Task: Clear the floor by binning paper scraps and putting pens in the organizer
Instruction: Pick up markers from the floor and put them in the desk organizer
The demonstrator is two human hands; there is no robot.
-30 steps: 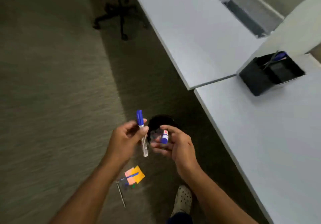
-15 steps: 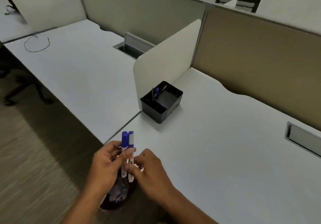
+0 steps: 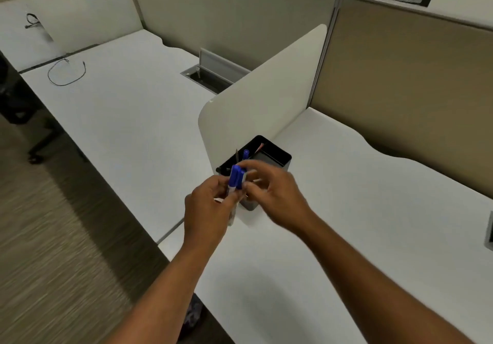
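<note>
Two pens with blue caps [image 3: 236,177] stand upright in my left hand [image 3: 208,211], which grips their white barrels. My right hand [image 3: 274,193] is beside them with curled fingers touching the pens near the caps; motion blur hides whether it grips them. Both hands hover over the white desk [image 3: 346,223], right in front of the black organizer [image 3: 277,157], which sits against a cream divider and holds a blue-capped pen [image 3: 246,153] and a thin dark pen [image 3: 236,155]. The organizer's near wall is hidden by my hands.
A cream divider panel [image 3: 261,98] stands behind the organizer. A black cable loop [image 3: 66,73] lies on the neighbouring desk at left. Carpeted floor [image 3: 53,237] runs along the desk edge, with a dark bin [image 3: 193,314] partly visible under the desk.
My view rose from the floor to the desk. Both hands moved forward and up to the organizer, and the second pen now stands beside the first in my left hand.
</note>
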